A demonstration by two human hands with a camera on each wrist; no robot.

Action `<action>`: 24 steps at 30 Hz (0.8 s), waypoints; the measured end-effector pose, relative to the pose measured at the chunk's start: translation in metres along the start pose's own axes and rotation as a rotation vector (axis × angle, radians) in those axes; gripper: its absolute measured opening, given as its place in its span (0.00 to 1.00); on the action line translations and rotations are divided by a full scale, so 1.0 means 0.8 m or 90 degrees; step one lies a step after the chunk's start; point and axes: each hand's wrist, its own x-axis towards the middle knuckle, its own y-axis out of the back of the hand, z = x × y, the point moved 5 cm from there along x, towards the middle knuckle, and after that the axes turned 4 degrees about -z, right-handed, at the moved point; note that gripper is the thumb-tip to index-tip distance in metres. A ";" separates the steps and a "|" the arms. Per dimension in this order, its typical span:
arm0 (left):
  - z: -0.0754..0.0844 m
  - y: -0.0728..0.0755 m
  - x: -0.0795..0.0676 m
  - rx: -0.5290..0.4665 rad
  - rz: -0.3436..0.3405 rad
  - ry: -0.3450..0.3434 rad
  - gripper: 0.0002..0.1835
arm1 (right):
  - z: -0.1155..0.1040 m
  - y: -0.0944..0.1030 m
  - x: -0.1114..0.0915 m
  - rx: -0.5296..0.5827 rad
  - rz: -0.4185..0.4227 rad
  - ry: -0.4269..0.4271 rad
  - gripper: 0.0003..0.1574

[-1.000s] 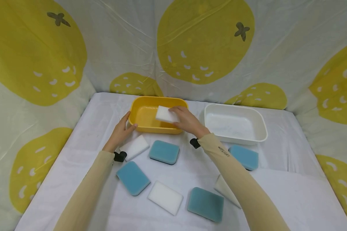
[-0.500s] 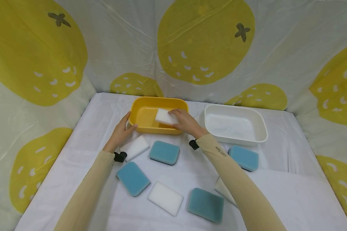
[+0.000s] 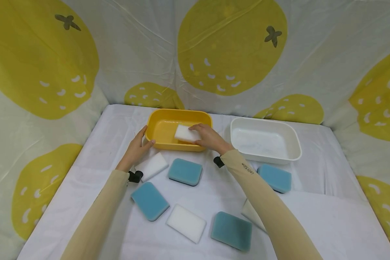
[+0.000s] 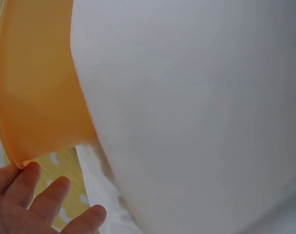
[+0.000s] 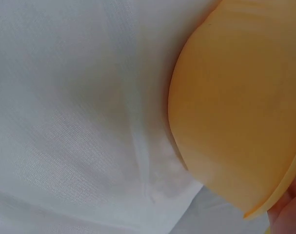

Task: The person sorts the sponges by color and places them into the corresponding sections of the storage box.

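Observation:
My right hand (image 3: 208, 136) pinches a white sponge (image 3: 184, 133) inside the yellow tub (image 3: 160, 130), reaching over its front rim. In the right wrist view the tub's outer wall (image 5: 235, 107) hides most of this hand and all of the sponge. At the tub's left end, my left hand (image 3: 134, 150) has its thumb at the front corner and its spread fingers along the side. The left wrist view has those fingertips (image 4: 30, 170) right at the rim. Below the left hand lies another white sponge (image 3: 152, 166), beside a blue sponge (image 3: 185, 172).
A white tub (image 3: 263, 139) stands to the right of the yellow one. Nearer on the white cloth lie blue sponges (image 3: 150, 200), (image 3: 231, 231), (image 3: 274, 177) and white sponges (image 3: 186, 222), (image 3: 251, 213), one partly under the right forearm. A lemon-print curtain (image 3: 143, 54) rises behind.
The right hand has lowered the white sponge slightly deeper into the yellow tub, mostly in the first half second. The left hand and the other sponges have stayed put.

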 end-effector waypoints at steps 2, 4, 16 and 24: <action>0.000 0.000 -0.001 0.000 0.002 -0.001 0.42 | 0.000 0.000 0.000 0.010 -0.004 0.004 0.34; 0.001 0.000 -0.001 -0.002 0.003 -0.002 0.42 | 0.000 0.000 0.001 0.016 -0.008 0.007 0.33; 0.000 -0.001 -0.001 -0.006 0.002 0.000 0.42 | 0.002 -0.002 -0.001 0.032 -0.006 -0.004 0.30; 0.001 -0.001 -0.002 -0.004 0.004 -0.001 0.42 | 0.002 0.006 -0.016 0.095 0.035 0.003 0.30</action>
